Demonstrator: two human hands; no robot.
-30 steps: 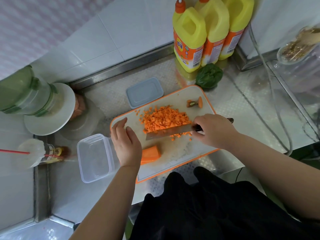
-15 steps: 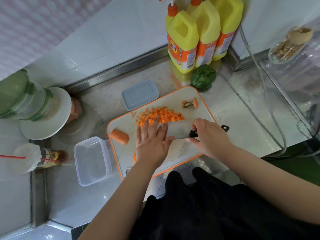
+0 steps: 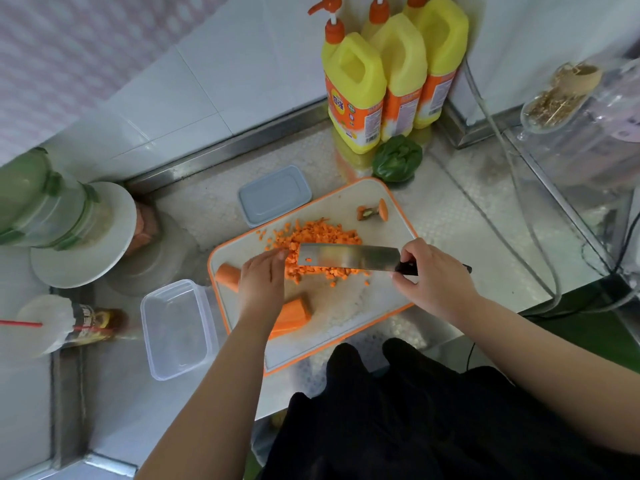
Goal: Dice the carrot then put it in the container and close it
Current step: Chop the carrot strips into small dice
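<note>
A pile of diced carrot [image 3: 315,237] lies on the white, orange-rimmed cutting board [image 3: 349,306]. My right hand [image 3: 434,275] grips the black handle of a cleaver [image 3: 346,257], whose flat blade is raised over the dice. My left hand [image 3: 263,282] lies on the board with straight fingertips touching the left edge of the pile. Two uncut carrot pieces remain: a stub [image 3: 227,274] left of that hand and a wedge [image 3: 294,313] partly under the wrist. The clear container [image 3: 175,329] stands empty left of the board. Its grey lid [image 3: 273,195] lies behind the board.
The carrot's cut top end [image 3: 372,211] sits at the board's far corner. Three yellow detergent bottles [image 3: 384,74] and a green vegetable [image 3: 396,157] stand at the back. A blender [image 3: 52,216] and a drink cup with a red straw [image 3: 65,323] are on the left. Cables [image 3: 519,188] run on the right.
The cleaver rose from lying on the board to flat above the dice. My left hand slid off the blade to the pile's left side. The head camera tilted slightly.
</note>
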